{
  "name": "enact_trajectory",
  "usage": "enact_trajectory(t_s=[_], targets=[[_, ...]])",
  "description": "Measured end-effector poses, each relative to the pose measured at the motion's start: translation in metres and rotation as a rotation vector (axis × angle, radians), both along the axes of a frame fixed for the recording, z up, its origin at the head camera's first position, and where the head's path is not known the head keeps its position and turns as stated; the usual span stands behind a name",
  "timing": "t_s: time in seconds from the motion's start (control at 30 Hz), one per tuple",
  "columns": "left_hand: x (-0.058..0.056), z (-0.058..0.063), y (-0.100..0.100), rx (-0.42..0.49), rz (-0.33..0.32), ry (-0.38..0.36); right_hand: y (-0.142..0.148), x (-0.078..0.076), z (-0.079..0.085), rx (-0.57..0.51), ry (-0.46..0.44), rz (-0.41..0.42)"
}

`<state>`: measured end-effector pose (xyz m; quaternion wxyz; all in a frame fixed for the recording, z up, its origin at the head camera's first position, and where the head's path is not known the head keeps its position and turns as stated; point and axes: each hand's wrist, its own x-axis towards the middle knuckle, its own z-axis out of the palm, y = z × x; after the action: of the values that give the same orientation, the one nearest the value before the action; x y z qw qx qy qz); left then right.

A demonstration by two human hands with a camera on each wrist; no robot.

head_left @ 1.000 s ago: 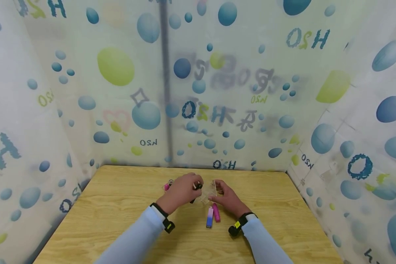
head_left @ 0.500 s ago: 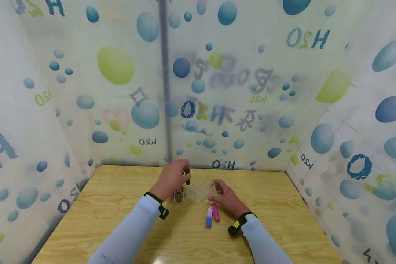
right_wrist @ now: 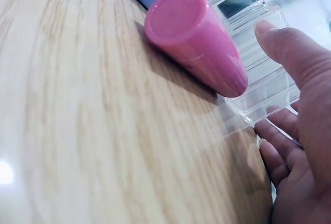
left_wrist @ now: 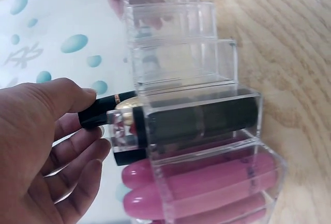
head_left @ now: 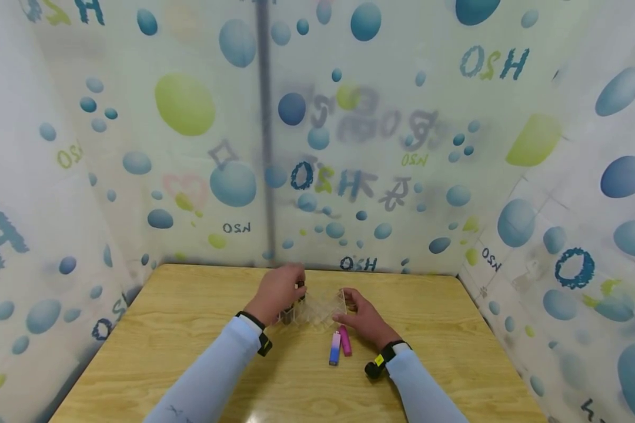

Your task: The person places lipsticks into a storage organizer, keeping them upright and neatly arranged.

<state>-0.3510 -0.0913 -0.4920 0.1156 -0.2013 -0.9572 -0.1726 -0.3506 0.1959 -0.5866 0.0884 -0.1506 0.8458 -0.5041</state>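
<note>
In the head view my left hand [head_left: 277, 292] is at the left part of a clear plastic lipstick organizer [head_left: 320, 314]. Up close in the left wrist view, its thumb and fingers pinch a black lipstick tube [left_wrist: 101, 113] with a copper-coloured ring, whose far end is at the opening of a compartment. Dark tubes [left_wrist: 207, 120] occupy that row, and pink tubes [left_wrist: 217, 182] lie in the end row. My right hand [head_left: 367, 317] grips the organizer's right end between thumb and fingers. The compartments nearest it look see-through, with no tubes visible.
In front of the organizer, a loose pink tube [right_wrist: 199, 43] lies on the wooden table [head_left: 428, 352] beside a pink-to-blue tube [head_left: 335, 348]. A curtain with printed bubbles [head_left: 317, 141] hangs behind the table's back edge.
My left hand has moved left and back with the black lipstick tube, from mid-organizer to its left part, then lowered slightly. My right hand has stayed at the right end.
</note>
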Motion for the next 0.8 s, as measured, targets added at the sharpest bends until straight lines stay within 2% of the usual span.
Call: enact_trajectory(t_s=[0.13, 0.37, 0.53, 0.67, 0.8], targets=[[-0.002, -0.004, 0.001, -0.026, 0.003, 0.009, 0.000, -0.001, 0.000, -0.005, -0.002, -0.006], [-0.002, -0.007, 0.005, -0.088, 0.037, -0.042, 0.000, -0.002, -0.002, -0.024, 0.018, 0.002], [-0.002, -0.008, 0.007, -0.101, 0.039, -0.033, 0.000, -0.004, -0.001, -0.020, 0.018, 0.000], [-0.001, -0.009, 0.002, -0.011, -0.007, -0.060, -0.001, -0.002, -0.001, -0.012, 0.001, -0.018], [-0.001, -0.010, -0.017, 0.151, -0.066, -0.155, 0.000, 0.001, -0.004, -0.014, -0.015, -0.024]])
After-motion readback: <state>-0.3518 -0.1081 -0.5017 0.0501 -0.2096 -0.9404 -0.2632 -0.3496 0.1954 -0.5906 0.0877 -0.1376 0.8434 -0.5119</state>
